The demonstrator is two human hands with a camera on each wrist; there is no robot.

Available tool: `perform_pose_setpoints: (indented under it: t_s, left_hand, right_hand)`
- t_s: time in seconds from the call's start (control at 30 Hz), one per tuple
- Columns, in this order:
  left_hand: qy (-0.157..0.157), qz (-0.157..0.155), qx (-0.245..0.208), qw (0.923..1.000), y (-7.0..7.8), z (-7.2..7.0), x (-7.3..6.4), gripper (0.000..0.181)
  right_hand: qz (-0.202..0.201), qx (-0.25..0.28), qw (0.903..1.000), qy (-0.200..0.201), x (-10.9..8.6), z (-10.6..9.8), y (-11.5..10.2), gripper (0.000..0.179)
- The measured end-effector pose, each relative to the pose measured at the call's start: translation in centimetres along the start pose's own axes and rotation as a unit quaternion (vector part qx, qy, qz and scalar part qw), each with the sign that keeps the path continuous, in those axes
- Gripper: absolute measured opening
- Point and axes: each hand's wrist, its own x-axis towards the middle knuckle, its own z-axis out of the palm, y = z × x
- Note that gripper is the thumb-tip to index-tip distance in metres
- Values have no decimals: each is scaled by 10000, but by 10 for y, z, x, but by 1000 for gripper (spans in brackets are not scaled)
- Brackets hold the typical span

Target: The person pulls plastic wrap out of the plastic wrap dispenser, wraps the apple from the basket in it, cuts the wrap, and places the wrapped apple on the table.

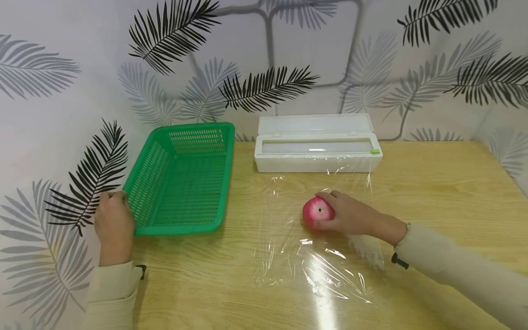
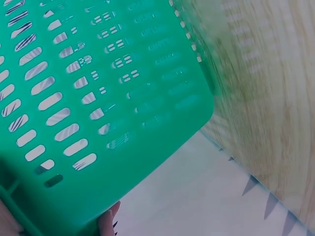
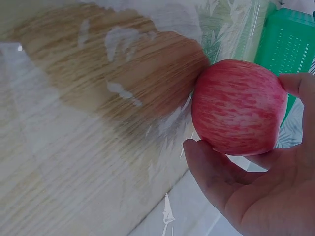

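Note:
A red apple [image 1: 316, 211] is gripped between the thumb and fingers of my right hand [image 1: 350, 215], low over a sheet of clear plastic wrap [image 1: 284, 256]. In the right wrist view the streaked apple [image 3: 238, 107] sits against the shiny film, the fingers curled round its side. My left hand [image 1: 114, 224] grips the left rim of a green plastic basket [image 1: 224, 192] near its front corner. From the left wrist view, the slotted basket wall [image 2: 74, 98] fills much of the frame and only fingertips [image 2: 107, 221] show beneath its rim.
A white plastic wrap dispenser box [image 1: 317, 164] with its lid raised stands at the back, a green slider [image 1: 375, 151] on its right end. The film runs from it toward the front of the wooden table [image 1: 198, 284]. A leaf-patterned wall covering [image 1: 288, 46] borders the back and left.

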Motion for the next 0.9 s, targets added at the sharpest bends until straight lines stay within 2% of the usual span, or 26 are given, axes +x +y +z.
perform_pose_setpoints:
  t_s: [0.27, 0.53, 0.7, 0.8, 0.9]
  left_hand:
    - [230, 254, 92, 9994, 1, -1, 3, 26]
    - [92, 71, 160, 9998, -1, 0, 3, 27]
    - [60, 61, 201, 9998, -2, -1, 1, 27]
    - [294, 202, 217, 9991, -1, -1, 0, 25]
    - [855, 647, 42, 9942, 3, -3, 1, 22]
  right_hand:
    - [278, 523, 9982, -117, -7, 6, 7, 87]
    - [321, 846, 9959, -21, -16, 8, 18, 99]
    - [331, 850, 9958, 112, -28, 5, 27, 98]
    - [317, 753, 9964, 207, -37, 2, 29, 92]
    - [347, 461, 9975, 408, -47, -2, 28, 78]
